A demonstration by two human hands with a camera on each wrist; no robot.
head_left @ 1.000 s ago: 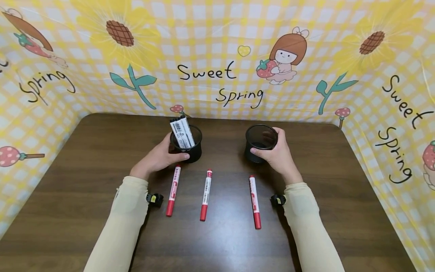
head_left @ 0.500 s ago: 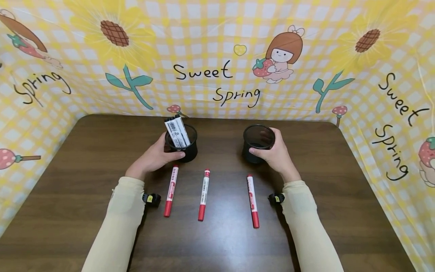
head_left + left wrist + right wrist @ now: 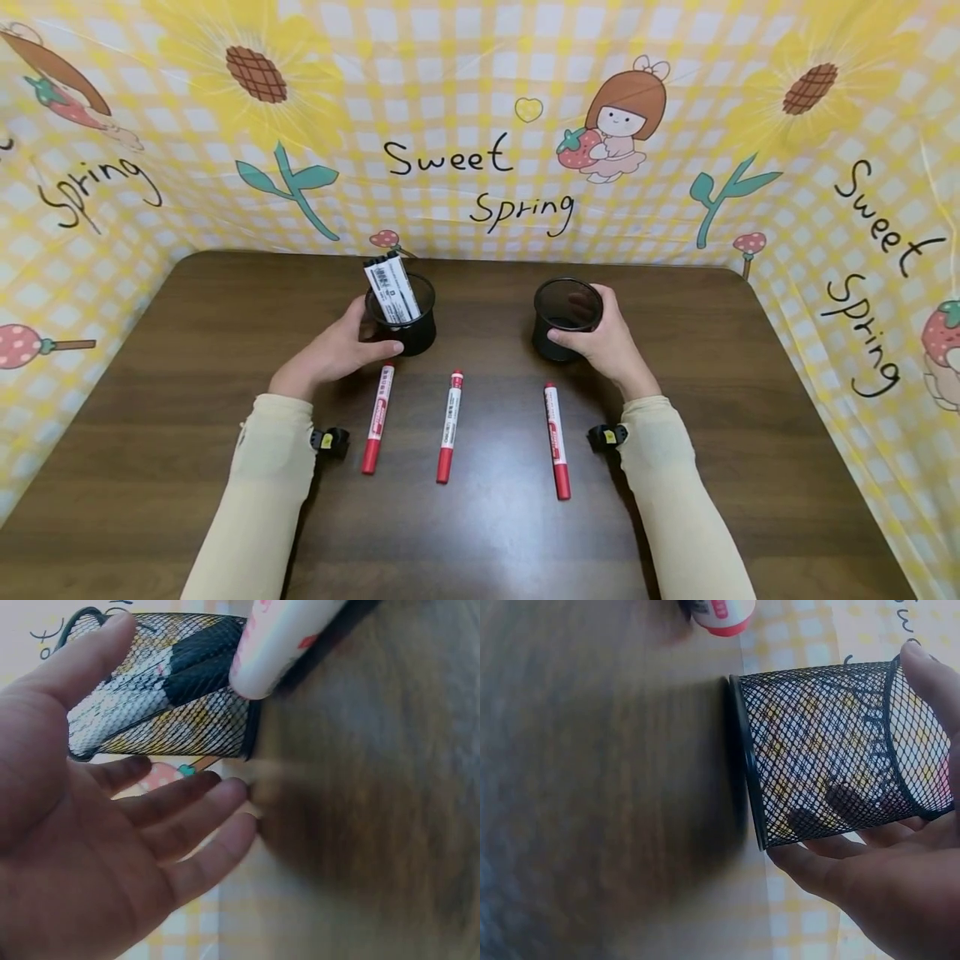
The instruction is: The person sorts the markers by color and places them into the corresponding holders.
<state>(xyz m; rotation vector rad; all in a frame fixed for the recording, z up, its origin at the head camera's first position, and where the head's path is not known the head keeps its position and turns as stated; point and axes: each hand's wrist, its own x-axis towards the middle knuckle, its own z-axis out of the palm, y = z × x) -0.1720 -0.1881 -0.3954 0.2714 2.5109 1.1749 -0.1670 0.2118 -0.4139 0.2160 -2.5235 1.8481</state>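
In the head view, two black mesh pen holders stand upright near the back of the table. The left pen holder [image 3: 417, 332] contains several black-and-white markers [image 3: 393, 290] leaning left. My left hand [image 3: 333, 348] is beside it; in the left wrist view its thumb and loosely extended fingers [image 3: 196, 859] lie around the holder with a gap showing. My right hand [image 3: 603, 337] grips the other pen holder [image 3: 817, 750], thumb at the front rim and fingers behind the mesh. Nothing shows inside that one. Three red-and-white markers lie in front: left [image 3: 378, 418], middle [image 3: 450, 427] and right [image 3: 557, 442].
A brown wooden table [image 3: 480, 542] bears everything. Behind and at both sides rises a yellow checked cloth [image 3: 450, 75] with printed flowers and lettering. Each wrist wears a small black camera, seen at the left wrist camera [image 3: 330, 442] and the right wrist camera [image 3: 607, 437].
My left hand has loosened from its pen holder, the thumb drawing slightly away from the mesh. The right pen holder has shifted slightly left and nearer with my right hand. The red markers lie as before.
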